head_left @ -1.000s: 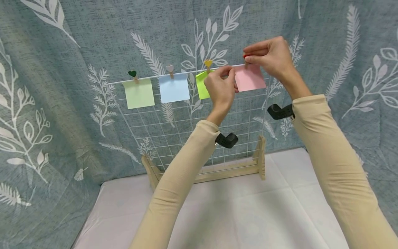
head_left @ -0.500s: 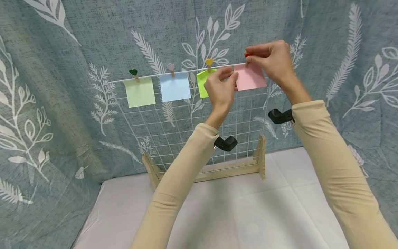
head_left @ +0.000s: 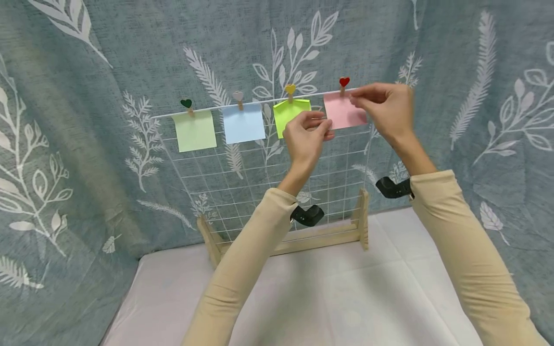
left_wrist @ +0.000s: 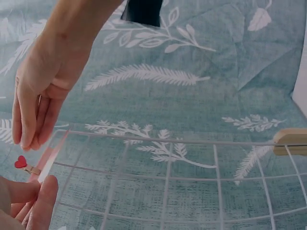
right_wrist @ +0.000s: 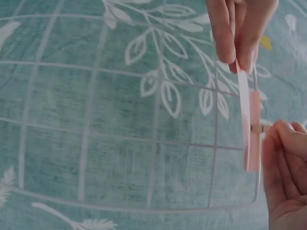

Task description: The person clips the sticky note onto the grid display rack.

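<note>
A pink paper note (head_left: 344,113) hangs at the right end of the grid's top wire, under a small wooden clothespin with a red heart (head_left: 344,82). My left hand (head_left: 305,137) pinches the note's left edge between thumb and fingers; the right wrist view shows those fingertips (right_wrist: 232,55) on the paper. My right hand (head_left: 389,110) is by the note's upper right corner, below the heart. In the left wrist view this right hand (left_wrist: 50,81) has its fingers extended and close together, just off the red heart clothespin (left_wrist: 24,164), holding nothing.
Along the same wire hang a pale green note (head_left: 195,132), a blue note (head_left: 244,124) and a lime note (head_left: 289,113), each on a heart clothespin. The white wire grid (head_left: 242,168) stands in a wooden base (head_left: 318,241) on a white-covered table (head_left: 346,298), before a leaf-patterned curtain (head_left: 108,158).
My right hand has let go of the red heart clothespin and moved down and right, leaving the heart in sight. My left hand has moved down slightly along the pink note's edge.
</note>
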Motion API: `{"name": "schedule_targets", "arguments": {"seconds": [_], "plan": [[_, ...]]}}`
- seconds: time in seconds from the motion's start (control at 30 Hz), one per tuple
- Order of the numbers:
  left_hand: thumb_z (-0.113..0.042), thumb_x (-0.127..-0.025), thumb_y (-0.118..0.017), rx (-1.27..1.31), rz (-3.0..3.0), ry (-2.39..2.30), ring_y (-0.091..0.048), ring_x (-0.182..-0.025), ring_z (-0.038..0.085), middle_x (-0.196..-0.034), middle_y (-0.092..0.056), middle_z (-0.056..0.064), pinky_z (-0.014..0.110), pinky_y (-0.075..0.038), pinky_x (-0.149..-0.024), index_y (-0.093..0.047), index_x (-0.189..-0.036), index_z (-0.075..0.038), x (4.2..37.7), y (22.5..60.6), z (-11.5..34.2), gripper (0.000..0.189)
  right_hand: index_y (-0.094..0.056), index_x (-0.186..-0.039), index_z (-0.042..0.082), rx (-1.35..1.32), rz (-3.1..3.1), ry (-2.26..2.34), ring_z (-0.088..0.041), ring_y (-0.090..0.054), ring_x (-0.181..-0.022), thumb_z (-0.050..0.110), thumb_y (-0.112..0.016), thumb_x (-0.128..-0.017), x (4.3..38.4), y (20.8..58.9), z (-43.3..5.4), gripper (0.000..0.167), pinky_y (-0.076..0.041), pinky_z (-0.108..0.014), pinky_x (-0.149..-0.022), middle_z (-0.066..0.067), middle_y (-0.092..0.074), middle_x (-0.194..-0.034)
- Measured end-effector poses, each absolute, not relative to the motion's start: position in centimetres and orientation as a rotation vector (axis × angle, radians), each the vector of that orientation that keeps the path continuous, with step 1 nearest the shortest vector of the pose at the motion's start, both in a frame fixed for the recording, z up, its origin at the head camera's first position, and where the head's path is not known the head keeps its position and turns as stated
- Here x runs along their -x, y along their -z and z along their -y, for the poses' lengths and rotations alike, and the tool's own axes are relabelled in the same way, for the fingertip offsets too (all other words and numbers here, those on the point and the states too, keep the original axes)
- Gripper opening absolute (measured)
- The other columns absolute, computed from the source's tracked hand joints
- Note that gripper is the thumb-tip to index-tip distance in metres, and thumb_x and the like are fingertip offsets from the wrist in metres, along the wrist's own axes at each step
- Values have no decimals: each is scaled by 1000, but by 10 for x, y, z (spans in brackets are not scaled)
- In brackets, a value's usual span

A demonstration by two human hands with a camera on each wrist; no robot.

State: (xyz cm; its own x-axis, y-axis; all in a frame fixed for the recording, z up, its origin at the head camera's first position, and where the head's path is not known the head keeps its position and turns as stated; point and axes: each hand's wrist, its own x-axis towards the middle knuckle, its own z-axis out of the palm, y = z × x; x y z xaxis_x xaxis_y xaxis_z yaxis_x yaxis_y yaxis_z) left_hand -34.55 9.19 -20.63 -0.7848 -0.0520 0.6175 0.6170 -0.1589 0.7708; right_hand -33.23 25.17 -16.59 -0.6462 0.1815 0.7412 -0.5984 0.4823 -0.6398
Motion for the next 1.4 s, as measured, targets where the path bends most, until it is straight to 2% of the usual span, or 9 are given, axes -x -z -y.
{"name": "schedule_targets", "arguments": {"seconds": [0.17,0.5,0.8,0.93,1.0,1.1,1.17,1.27,1.4], "plan": [[7,-86,-71,660,1694,1961,-70,-71,38,-84,-69,27,28,-63,-61,-66,-95,14,345,212,-87,12,-76,-95,-7,-398,1998,-1288,3,-68,-70,5,-76,-86,327,181,-247,15,-57,-12,-67,-10,-75,-87],[6,-86,-70,712,1741,1826,-71,-65,26,-83,-71,23,27,-62,-61,-69,-90,11,343,217,-85,6,-77,-95,-5,-436,2044,-1216,7,-64,-70,7,-77,-85,328,201,-242,15,-53,-9,-65,-18,-74,-91],[4,-89,-68,832,1844,1699,-71,-69,27,-85,-71,22,23,-62,-63,-69,-92,12,342,239,-70,8,-77,-94,-4,-472,2093,-1166,10,-63,-70,6,-75,-87,325,226,-243,12,-53,-8,-66,-19,-73,-92],[1,-91,-68,871,1868,1624,-70,-71,28,-84,-71,21,29,-62,-64,-70,-92,10,342,248,-61,9,-77,-92,-3,-554,2105,-1046,-4,-69,-72,2,-75,-86,321,238,-239,9,-52,-6,-66,-17,-74,-89],[-3,-92,-68,872,1892,1545,-70,-72,27,-84,-72,19,34,-62,-76,-72,-93,7,341,253,-55,11,-77,-92,-3,-604,2118,-996,-16,-72,-74,1,-74,-86,319,245,-235,8,-52,-6,-67,-17,-74,-88],[-8,-93,-68,859,1944,1448,-70,-75,25,-87,-73,16,35,-60,-82,-74,-94,4,339,261,-46,13,-77,-93,-3,-639,2170,-954,-27,-72,-75,1,-74,-86,319,255,-230,9,-56,-13,-67,-16,-74,-88],[-11,-94,-67,846,1990,1403,-70,-77,23,-89,-74,14,31,-59,-85,-74,-96,2,337,267,-41,15,-77,-95,-2,-644,2225,-950,-27,-71,-75,3,-74,-87,319,262,-227,11,-59,-23,-67,-16,-74,-90],[-11,-95,-66,834,2022,1388,-71,-80,24,-92,-74,14,26,-61,-75,-74,-98,3,336,278,-32,16,-76,-99,-2,-656,2306,-951,-26,-71,-76,7,-72,-89,318,273,-224,14,-61,-37,-69,-16,-74,-94],[-10,-95,-66,816,2032,1358,-70,-91,27,-99,-73,15,31,-59,-85,-73,-100,3,332,298,-22,16,-75,-102,-2,-694,2361,-984,-26,-71,-78,9,-70,-91,316,290,-221,16,-61,-40,-70,-16,-74,-96]]}}
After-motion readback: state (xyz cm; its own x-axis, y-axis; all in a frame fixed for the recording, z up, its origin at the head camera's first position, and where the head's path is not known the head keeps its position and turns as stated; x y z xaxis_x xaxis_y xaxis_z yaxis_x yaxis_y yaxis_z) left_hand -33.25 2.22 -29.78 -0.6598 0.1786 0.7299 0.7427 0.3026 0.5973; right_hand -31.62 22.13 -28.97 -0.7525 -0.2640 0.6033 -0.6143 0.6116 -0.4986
